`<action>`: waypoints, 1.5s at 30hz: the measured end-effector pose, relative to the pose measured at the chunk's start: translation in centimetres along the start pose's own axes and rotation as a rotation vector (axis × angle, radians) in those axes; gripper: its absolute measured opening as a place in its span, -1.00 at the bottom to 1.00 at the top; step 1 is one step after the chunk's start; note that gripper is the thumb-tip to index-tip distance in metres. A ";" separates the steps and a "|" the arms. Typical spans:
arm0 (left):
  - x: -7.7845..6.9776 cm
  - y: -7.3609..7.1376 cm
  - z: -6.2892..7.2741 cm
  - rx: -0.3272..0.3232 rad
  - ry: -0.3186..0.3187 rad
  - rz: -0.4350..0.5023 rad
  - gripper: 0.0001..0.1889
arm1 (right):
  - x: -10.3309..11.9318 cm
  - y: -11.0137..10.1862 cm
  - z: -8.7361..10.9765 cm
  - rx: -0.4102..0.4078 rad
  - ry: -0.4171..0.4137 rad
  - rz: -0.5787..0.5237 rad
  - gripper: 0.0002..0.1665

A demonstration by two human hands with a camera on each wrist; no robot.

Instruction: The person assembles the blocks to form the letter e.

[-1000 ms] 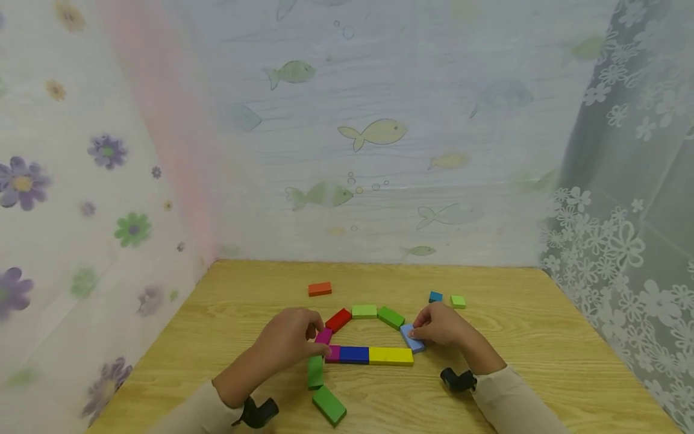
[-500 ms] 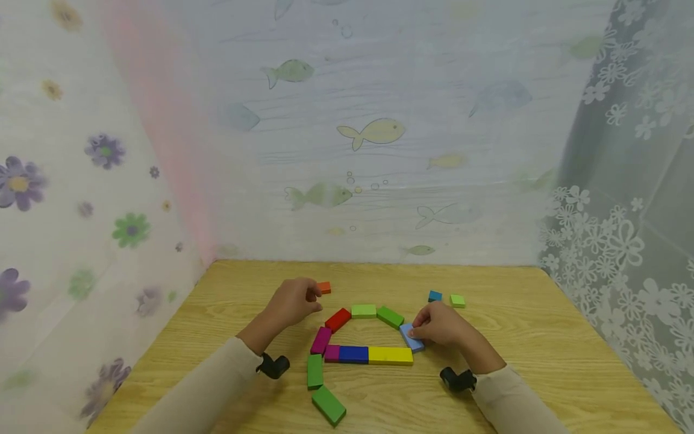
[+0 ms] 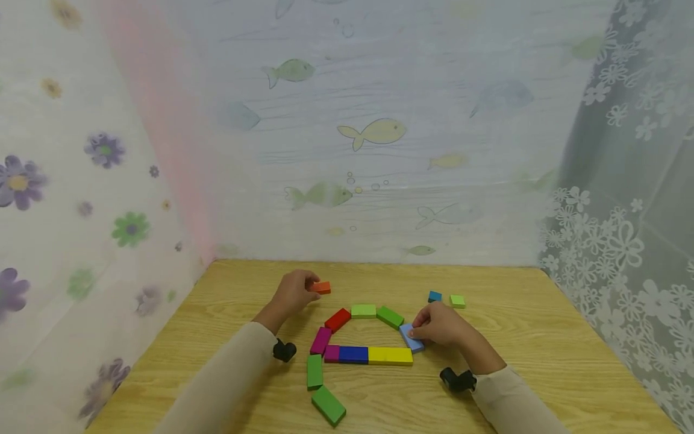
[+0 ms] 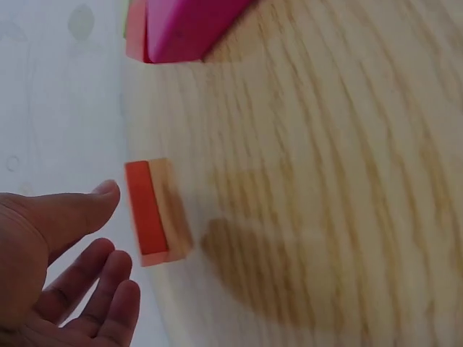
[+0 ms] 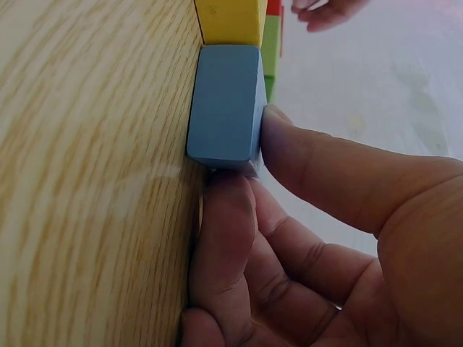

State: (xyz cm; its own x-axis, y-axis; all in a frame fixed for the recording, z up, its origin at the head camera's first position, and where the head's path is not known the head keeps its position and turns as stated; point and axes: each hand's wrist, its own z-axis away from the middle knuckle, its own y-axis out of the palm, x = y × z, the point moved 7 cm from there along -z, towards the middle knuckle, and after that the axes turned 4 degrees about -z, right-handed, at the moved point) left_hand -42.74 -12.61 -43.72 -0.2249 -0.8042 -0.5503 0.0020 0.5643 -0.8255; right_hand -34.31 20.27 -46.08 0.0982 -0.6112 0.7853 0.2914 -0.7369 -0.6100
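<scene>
In the head view my left hand [image 3: 293, 293] reaches to the left end of an orange block [image 3: 322, 287] near the back of the table. Its thumb and fingers are apart; in the left wrist view the orange block [image 4: 147, 210] lies just beyond the fingertips. My right hand [image 3: 443, 325] holds a light blue block [image 3: 408, 333] at the right end of a curved line of blocks. Up close in the right wrist view, thumb and index finger pinch the light blue block [image 5: 226, 101] beside the yellow block [image 5: 230, 20].
The arc holds a green block [image 3: 390, 316], a lime block [image 3: 364, 311], a red block [image 3: 338, 320] and a magenta block [image 3: 321, 341]. Below runs a straight row with a dark blue block [image 3: 353, 355]. Small blue [image 3: 435, 296] and lime pieces [image 3: 458, 301] lie at back right.
My left hand has left the magenta blocks and moved up and away to the orange block. The right hand has stayed on the light blue block.
</scene>
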 end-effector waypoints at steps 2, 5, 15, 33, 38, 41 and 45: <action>0.2 0.2 -0.2 -0.003 -0.010 0.004 -0.58 | 0.0 0.0 0.0 -0.002 -0.003 0.001 -0.82; 0.4 0.3 -0.4 -0.001 -0.024 -0.003 -0.54 | 0.0 0.0 0.0 -0.007 0.005 -0.001 -0.81; 1.0 0.8 -1.0 0.006 -0.029 -0.030 -0.62 | 0.0 0.0 0.1 -0.006 0.010 -0.009 -0.82; 1.4 1.4 -1.6 0.002 -0.019 -0.032 -0.69 | 0.0 0.0 0.0 -0.009 0.013 -0.008 -0.82; 0.7 1.2 -1.3 -0.016 -0.007 -0.018 -0.69 | 0.1 0.1 0.0 -0.007 0.013 -0.005 -0.82; 0.2 1.2 -1.1 -0.018 -0.011 0.006 -0.70 | 0.1 0.0 0.0 -0.009 0.015 -0.004 -0.82; -0.3 1.1 -0.7 -0.017 -0.018 0.051 -0.72 | 0.2 0.0 0.0 -0.010 0.011 -0.003 -0.82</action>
State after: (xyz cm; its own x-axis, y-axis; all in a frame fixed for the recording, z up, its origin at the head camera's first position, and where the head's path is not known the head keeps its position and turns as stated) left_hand -43.33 -11.62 -44.35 -0.2075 -0.7776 -0.5935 -0.0033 0.6072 -0.7945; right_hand -34.25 20.17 -45.97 0.0863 -0.6121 0.7861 0.2824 -0.7416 -0.6085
